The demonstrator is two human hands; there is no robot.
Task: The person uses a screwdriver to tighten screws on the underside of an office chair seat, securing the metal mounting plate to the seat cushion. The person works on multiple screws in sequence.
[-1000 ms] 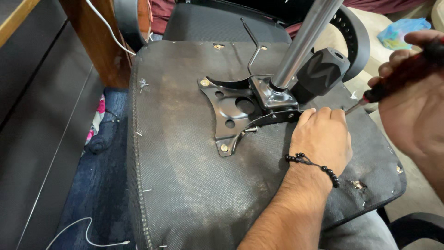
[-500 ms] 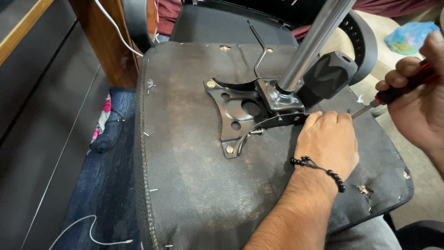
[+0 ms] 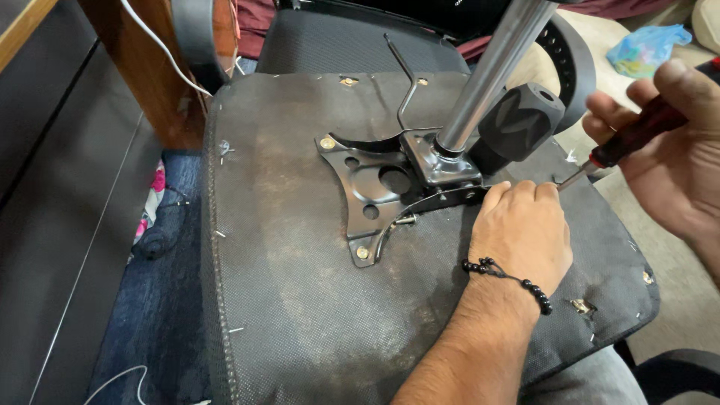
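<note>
Fingers of the left hand (image 3: 523, 229) are curling down, pressed together against the black mounting plate (image 3: 371, 195) bolted to the upturned chair seat (image 3: 300, 300). Beside it, the right hand (image 3: 675, 150) is wrapping its fingers around a red-handled screwdriver (image 3: 626, 142), whose tip is meeting the left fingertips beside the chrome column (image 3: 491, 75).

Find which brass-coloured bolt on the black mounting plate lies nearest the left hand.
The bolt at the plate's lower corner lies closest to the left hand; the bolt at the upper-left corner sits farther away, up the seat.
</note>
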